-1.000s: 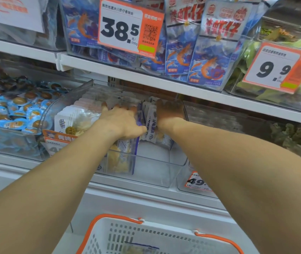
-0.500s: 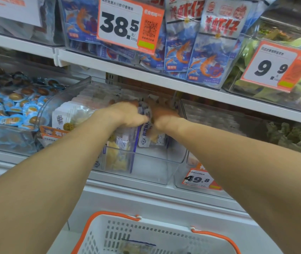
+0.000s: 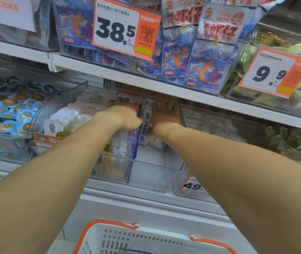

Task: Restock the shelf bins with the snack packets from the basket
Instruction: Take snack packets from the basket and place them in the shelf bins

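Both hands reach into a clear plastic shelf bin under the middle shelf. My left hand and my right hand press from either side on a standing row of white snack packets with blue print. More of the same packets stand at the bin's left, and others lie lower behind its clear front. The white basket with orange handles sits at the bottom edge; its contents are mostly cut off.
A white shelf board runs just above my hands, with blue shrimp snack packs and a 38.5 price tag on it. A bin of blue-wrapped eggs lies to the left, and a clear bin to the right.
My hands have moved closer together, squeezing the packets between them. The camera has shifted slightly, and the basket sits lower in view.
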`<state>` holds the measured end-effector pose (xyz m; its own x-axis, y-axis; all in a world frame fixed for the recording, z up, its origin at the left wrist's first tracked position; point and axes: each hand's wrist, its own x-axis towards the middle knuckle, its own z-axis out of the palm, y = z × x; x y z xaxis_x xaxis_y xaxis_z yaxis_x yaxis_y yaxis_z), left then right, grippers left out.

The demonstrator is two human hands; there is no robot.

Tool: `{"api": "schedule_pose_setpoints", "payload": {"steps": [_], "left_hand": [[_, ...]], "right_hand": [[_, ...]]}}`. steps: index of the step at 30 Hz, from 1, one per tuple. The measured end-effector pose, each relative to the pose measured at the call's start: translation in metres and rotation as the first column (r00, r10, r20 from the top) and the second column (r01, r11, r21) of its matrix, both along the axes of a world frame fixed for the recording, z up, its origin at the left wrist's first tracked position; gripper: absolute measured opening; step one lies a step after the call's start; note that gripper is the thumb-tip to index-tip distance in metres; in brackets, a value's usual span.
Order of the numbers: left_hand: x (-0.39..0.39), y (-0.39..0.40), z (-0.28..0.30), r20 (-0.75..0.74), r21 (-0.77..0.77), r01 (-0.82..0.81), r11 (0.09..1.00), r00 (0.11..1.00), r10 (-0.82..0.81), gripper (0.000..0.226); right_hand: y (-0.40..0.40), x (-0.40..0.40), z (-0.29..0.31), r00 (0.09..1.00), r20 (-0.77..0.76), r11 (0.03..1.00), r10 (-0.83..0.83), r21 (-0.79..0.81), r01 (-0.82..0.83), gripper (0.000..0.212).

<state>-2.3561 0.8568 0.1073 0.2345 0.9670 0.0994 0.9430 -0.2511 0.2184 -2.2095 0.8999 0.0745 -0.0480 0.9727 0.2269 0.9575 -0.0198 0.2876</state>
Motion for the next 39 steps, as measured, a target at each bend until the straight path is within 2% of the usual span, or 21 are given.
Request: {"api": "schedule_pose_setpoints", "payload": {"steps": [2, 6, 8, 10, 11, 13, 16, 17, 19, 21, 23, 24, 26, 28, 30, 32, 34, 37, 39], "left_hand": [[-0.004, -0.001, 0.003, 0.024, 0.029, 0.017, 0.999, 1.000, -0.017, 0.042], [-0.010, -0.011, 0.002, 0.036, -0.038, 0.038, 0.999, 0.999, -0.037, 0.034], [-0.013, -0.017, 0.002, 0.047, 0.008, 0.041, 0.999, 0.998, -0.042, 0.025], [-0.013, -0.025, 0.005, 0.060, 0.097, 0.045, 0.994, 0.997, -0.051, 0.027], [-0.013, -0.030, 0.006, 0.074, 0.152, 0.042, 0.988, 0.996, -0.054, 0.027], [-0.010, -0.039, 0.008, 0.118, 0.282, 0.029, 0.959, 0.991, -0.065, 0.027], [-0.001, -0.063, 0.006, 0.278, 0.538, -0.050, 0.842, 0.953, -0.121, 0.024], [0.001, -0.077, 0.002, 0.372, 0.614, -0.117, 0.780, 0.915, -0.156, 0.025], [0.009, -0.116, -0.021, 0.569, 0.665, -0.262, 0.699, 0.785, -0.247, 0.023], [0.020, -0.157, -0.064, 0.702, 0.586, -0.346, 0.732, 0.667, -0.247, 0.023], [0.034, -0.193, -0.128, 0.762, 0.368, -0.375, 0.851, 0.646, -0.044, 0.023], [0.042, -0.211, -0.162, 0.723, 0.209, -0.352, 0.912, 0.683, 0.099, 0.022], [0.052, -0.247, -0.226, 0.478, -0.160, -0.236, 0.958, 0.831, 0.285, 0.017], [0.053, -0.281, -0.277, 0.184, -0.510, -0.109, 0.853, 0.955, 0.232, 0.011], [0.047, -0.305, -0.310, 0.024, -0.709, -0.056, 0.703, 0.994, 0.103, 0.020], [0.040, -0.316, -0.340, -0.042, -0.793, -0.092, 0.602, 0.994, 0.096, 0.046], [0.033, -0.319, -0.364, -0.056, -0.832, -0.147, 0.534, 0.981, 0.183, 0.073], [0.026, -0.317, -0.388, -0.083, -0.828, -0.286, 0.482, 0.914, 0.398, 0.112], [0.024, -0.319, -0.395, -0.035, -0.813, -0.302, 0.498, 0.879, 0.476, 0.113]], "right_hand": [[0.005, -0.001, 0.000, 1.000, 0.016, 1.000, 0.006, 0.001, -0.006, 0.102], [0.001, -0.001, 0.003, 1.000, -0.013, 0.998, 0.027, -0.063, -0.028, 0.099], [-0.005, 0.000, 0.008, 0.994, -0.109, 0.981, 0.012, -0.194, -0.033, 0.100], [-0.018, 0.001, 0.017, 0.990, -0.141, 0.970, 0.004, -0.240, -0.039, 0.097], [-0.028, 0.001, 0.024, 0.991, -0.132, 0.977, 0.030, -0.207, -0.057, 0.088], [-0.057, 0.003, 0.036, 0.987, -0.114, 0.989, 0.114, -0.081, -0.124, 0.057], [-0.119, 0.010, 0.048, 0.954, -0.046, 0.950, 0.296, 0.117, -0.289, 0.029], [-0.142, 0.014, 0.048, 0.927, -0.065, 0.917, 0.371, 0.183, -0.354, 0.022], [-0.184, 0.026, 0.033, 0.828, -0.231, 0.846, 0.512, 0.302, -0.439, 0.012], [-0.223, 0.036, 0.001, 0.671, -0.443, 0.801, 0.595, 0.399, -0.446, 0.007], [-0.254, 0.046, -0.054, 0.572, -0.607, 0.834, 0.551, 0.376, -0.405, 0.007], [-0.268, 0.051, -0.088, 0.562, -0.674, 0.873, 0.479, 0.301, -0.383, 0.008], [-0.289, 0.059, -0.156, 0.617, -0.749, 0.936, 0.242, 0.014, -0.350, 0.012], [-0.308, 0.067, -0.210, 0.718, -0.695, 0.883, -0.050, -0.366, -0.292, 0.023], [-0.325, 0.071, -0.255, 0.773, -0.571, 0.711, -0.276, -0.663, -0.236, 0.038], [-0.345, 0.073, -0.294, 0.792, -0.460, 0.564, -0.400, -0.805, -0.183, 0.060], [-0.366, 0.072, -0.324, 0.802, -0.390, 0.498, -0.452, -0.857, -0.136, 0.079], [-0.388, 0.061, -0.345, 0.860, -0.332, 0.461, -0.388, -0.878, -0.130, 0.085], [-0.390, 0.053, -0.345, 0.864, -0.338, 0.467, -0.372, -0.873, -0.140, 0.089]]}}
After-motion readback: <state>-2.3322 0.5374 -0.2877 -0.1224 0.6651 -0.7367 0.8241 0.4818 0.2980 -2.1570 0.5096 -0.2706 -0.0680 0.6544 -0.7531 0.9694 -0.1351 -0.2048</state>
